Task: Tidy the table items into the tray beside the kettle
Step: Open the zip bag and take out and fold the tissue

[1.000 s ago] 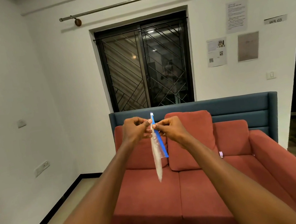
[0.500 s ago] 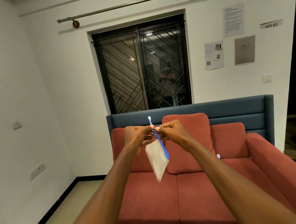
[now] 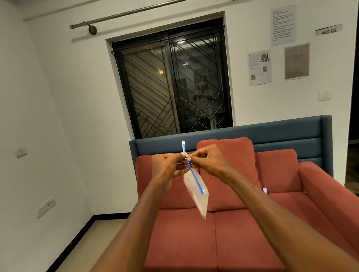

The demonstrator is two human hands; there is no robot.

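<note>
While both hands — left hand (image 3: 166, 165), right hand (image 3: 210, 160) — pinch its blue-zipped top, the clear pouch (image 3: 196, 191) hangs, contents unclear.

Living room of a home, apparently used as a recording workstation. 2-seat red sofa (image 3: 245, 223) with a blue backrest panel (image 3: 266, 134) against a white wall, barred sliding window (image 3: 175, 83) under a bare curtain rod (image 3: 161, 4), wall sockets (image 3: 46, 207). Printed sheets (image 3: 283, 24) and a "WS 03" label (image 3: 328, 30) taped up.
</note>
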